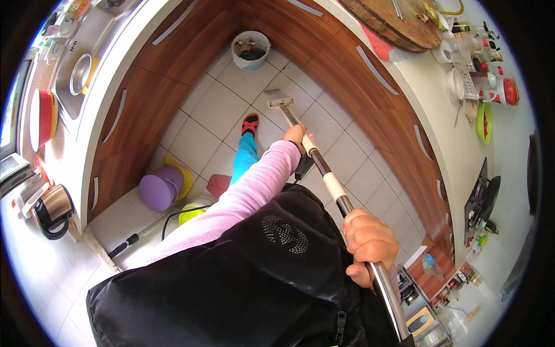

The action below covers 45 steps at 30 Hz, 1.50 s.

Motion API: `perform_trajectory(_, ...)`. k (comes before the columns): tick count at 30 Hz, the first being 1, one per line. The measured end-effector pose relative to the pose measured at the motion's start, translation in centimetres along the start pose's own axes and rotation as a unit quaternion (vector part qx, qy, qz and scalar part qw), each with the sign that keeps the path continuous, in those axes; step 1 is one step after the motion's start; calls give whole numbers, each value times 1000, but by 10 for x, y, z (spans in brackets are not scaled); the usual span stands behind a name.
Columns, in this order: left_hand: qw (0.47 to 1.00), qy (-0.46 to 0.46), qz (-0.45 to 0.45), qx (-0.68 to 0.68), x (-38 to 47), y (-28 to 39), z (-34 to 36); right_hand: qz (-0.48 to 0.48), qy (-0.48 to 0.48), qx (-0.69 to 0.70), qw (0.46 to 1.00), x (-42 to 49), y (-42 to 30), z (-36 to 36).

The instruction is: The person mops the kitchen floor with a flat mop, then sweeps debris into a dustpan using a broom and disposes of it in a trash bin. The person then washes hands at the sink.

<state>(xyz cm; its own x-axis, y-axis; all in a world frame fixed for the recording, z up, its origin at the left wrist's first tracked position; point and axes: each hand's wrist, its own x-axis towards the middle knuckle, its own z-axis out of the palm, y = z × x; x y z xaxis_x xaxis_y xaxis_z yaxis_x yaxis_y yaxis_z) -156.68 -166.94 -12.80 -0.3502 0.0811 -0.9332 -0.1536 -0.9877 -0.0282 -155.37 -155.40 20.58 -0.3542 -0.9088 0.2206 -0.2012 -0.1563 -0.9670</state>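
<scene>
A long mop pole (320, 165), part metal and part cream plastic, slants from the lower right up to a mop head (281, 102) on the tiled floor. My left hand (298, 136), at the end of a pink sleeve, is closed around the lower part of the pole. Higher on the pole, near my body, my right hand (370, 243) grips the shiny metal section. The mop head has a pale clamp; a blurred grey part shows at its far side. My foot in a red sandal (250, 124) stands left of the pole.
A lined waste bin (250, 50) stands in the cabinet corner. Wooden cabinets (143, 102) flank the floor on both sides. At left are a purple bucket (158, 192), a yellow cloth (185, 175), a red dustpan-like object (218, 185) and another pole (145, 230).
</scene>
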Motion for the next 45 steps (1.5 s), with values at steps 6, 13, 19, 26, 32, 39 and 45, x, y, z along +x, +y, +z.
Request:
perform_trajectory(6,1000,1,-9,11,12,1,7,-7,-9,-7,1000,0,4,-6)
perform_trajectory(13,1000,11,-12,2,31,4,16,10,0,-16,1000,5,3,-12)
perform_trajectory(19,1000,25,-3,15,34,11,31,-4,31,-11,999,21,-3,-21)
perform_trajectory(26,999,34,21,18,43,36,31,44,48,12,998,45,-20,-29)
perform_trajectory(32,998,50,-1,24,57,55,42,21,90,-7,996,71,-35,-38)
perform_trajectory(39,998,15,-3,58,59,80,53,29,139,8,990,96,-32,-35)
perform_trajectory(45,996,54,-24,64,63,103,40,23,144,13,989,113,-12,-33)
